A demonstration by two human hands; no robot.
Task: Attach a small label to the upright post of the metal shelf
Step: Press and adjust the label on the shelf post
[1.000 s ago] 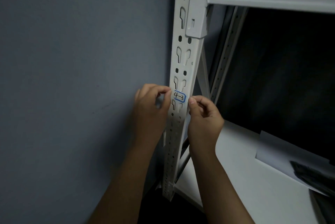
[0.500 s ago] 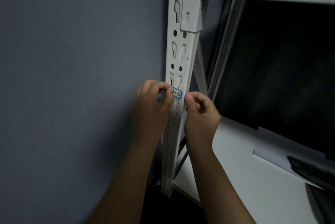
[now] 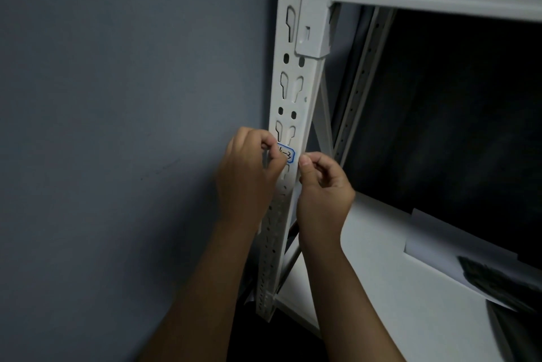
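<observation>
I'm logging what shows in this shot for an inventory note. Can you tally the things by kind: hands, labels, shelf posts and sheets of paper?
Hands: 2, the left hand and the right hand
Labels: 1, the blue-edged label
Shelf posts: 2, the front post and the rear post
Paper sheets: 1, the white sheet
Total: 6

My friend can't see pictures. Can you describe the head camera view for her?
A left hand presses a small blue-edged white label onto a white slotted metal shelf post. The right hand hovers curled beside it, against a grey wall.
</observation>
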